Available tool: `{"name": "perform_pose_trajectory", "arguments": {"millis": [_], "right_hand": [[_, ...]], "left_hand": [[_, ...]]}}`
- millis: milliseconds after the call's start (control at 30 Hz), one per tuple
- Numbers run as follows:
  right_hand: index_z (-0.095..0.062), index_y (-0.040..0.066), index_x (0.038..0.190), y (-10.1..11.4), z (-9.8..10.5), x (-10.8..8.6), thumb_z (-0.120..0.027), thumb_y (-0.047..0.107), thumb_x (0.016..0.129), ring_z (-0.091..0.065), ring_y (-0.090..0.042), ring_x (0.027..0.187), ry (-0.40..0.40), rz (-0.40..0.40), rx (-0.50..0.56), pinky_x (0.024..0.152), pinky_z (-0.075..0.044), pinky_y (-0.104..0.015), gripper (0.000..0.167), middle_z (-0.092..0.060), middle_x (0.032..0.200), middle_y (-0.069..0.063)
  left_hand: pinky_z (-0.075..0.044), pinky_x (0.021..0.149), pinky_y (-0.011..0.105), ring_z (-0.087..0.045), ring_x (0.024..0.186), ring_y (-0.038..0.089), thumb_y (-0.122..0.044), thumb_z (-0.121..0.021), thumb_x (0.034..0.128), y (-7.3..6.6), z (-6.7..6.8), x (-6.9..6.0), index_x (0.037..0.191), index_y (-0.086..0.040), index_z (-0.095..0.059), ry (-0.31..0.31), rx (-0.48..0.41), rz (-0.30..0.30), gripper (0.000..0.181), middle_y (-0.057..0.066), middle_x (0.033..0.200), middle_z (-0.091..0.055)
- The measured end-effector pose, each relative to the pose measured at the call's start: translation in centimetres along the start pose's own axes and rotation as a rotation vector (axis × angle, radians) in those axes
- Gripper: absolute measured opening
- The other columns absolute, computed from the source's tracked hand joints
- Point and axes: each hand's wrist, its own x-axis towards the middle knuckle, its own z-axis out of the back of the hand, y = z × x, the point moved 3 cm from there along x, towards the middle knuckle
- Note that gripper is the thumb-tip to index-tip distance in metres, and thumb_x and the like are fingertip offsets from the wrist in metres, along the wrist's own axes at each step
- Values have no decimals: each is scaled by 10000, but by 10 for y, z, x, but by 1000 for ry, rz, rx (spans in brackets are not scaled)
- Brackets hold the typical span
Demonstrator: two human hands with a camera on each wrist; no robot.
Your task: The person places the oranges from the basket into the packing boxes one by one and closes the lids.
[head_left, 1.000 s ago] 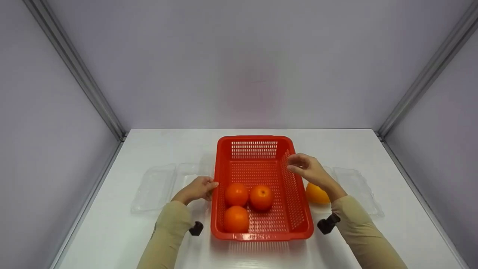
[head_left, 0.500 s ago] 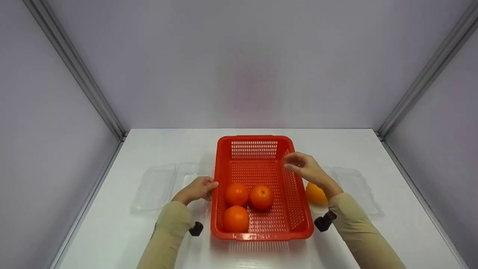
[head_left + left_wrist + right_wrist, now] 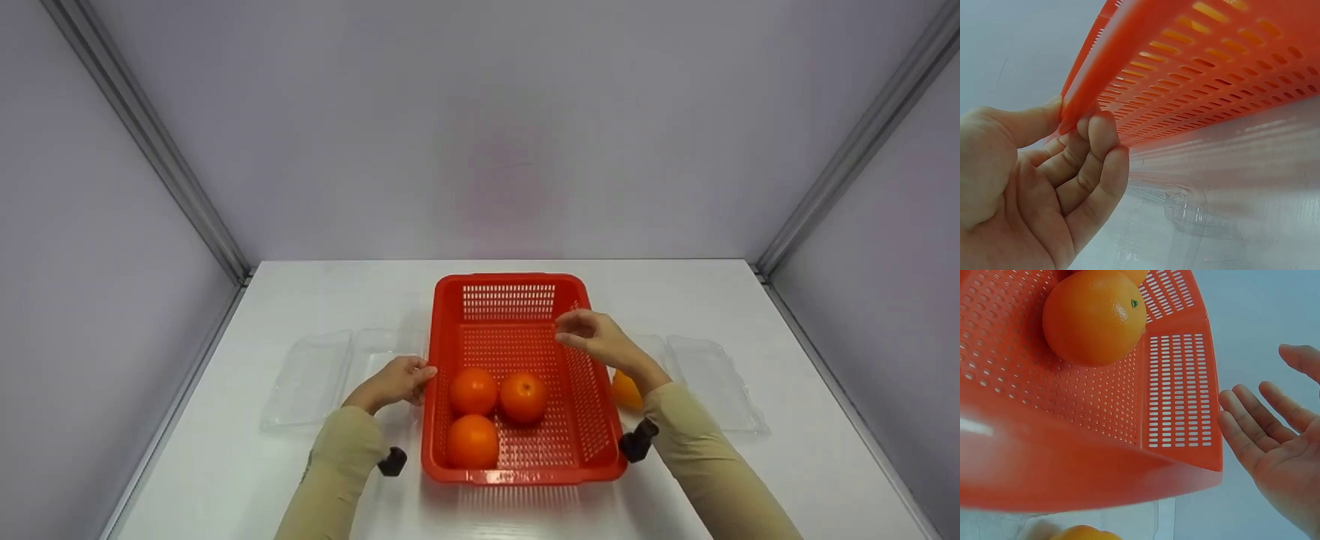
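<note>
A red perforated basket (image 3: 517,337) stands mid-table, holding three oranges (image 3: 523,397) toward its near left part. My left hand (image 3: 396,381) pinches the basket's left rim; in the left wrist view the thumb and curled fingers of the left hand (image 3: 1067,169) grip the red rim (image 3: 1095,84). Over the right side of the basket hovers my right hand (image 3: 604,345), its fingers loosely bent and holding nothing. The right wrist view has the right hand (image 3: 1286,439) spread beyond the basket's end wall (image 3: 1179,391), with an orange (image 3: 1095,318) inside the basket.
Clear plastic containers with lids lie at the left (image 3: 311,379) and right (image 3: 712,382) of the basket. A yellow-orange fruit (image 3: 627,390) sits by the right one, partly under the right forearm. Pale walls enclose the white table (image 3: 225,450).
My right hand has moved left from beside the basket's right rim to above its inside. The left hand keeps its grip, and the basket and oranges stay where they were.
</note>
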Motion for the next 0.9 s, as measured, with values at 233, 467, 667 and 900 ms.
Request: {"name": "perform_pose_trajectory", "arguments": {"millis": [233, 467, 667, 900], "right_hand": [[-551, -65, 1233, -3, -7, 6, -609, 181, 937, -632, -248, 1040, 19, -43, -44, 913, -512, -307, 388, -623, 1167, -255], [-540, -73, 1246, -3, -15, 12, -623, 194, 931, -612, -329, 1116, 15, -63, -48, 980, -506, -400, 422, -612, 1199, -265], [-539, -49, 1258, 2, -24, 16, -630, 240, 925, -555, -378, 1200, 88, -93, -113, 1036, -465, -498, 451, -580, 1265, -262], [-534, -41, 1262, -3, -37, 20, -629, 266, 921, -586, -312, 1123, 188, -218, -150, 978, -507, -447, 469, -601, 1232, -216]], "left_hand": [[-569, 654, 252, -563, 599, 45, -186, -463, 1018, 4, 3, -1, 1067, 86, -547, 8, -8, -17, 289, -54, 676, -582], [-540, 628, 215, -561, 594, 46, -181, -453, 1019, 5, 5, -3, 1055, 85, -550, 10, -12, -21, 285, -63, 666, -573], [-553, 647, 231, -560, 607, 55, -191, -456, 1020, 4, 4, -3, 1052, 75, -550, -6, -15, -3, 283, -48, 683, -565], [-561, 651, 236, -564, 599, 43, -182, -454, 1021, 2, 2, -3, 1052, 89, -552, 7, -19, -27, 290, -49, 682, -582]]}}
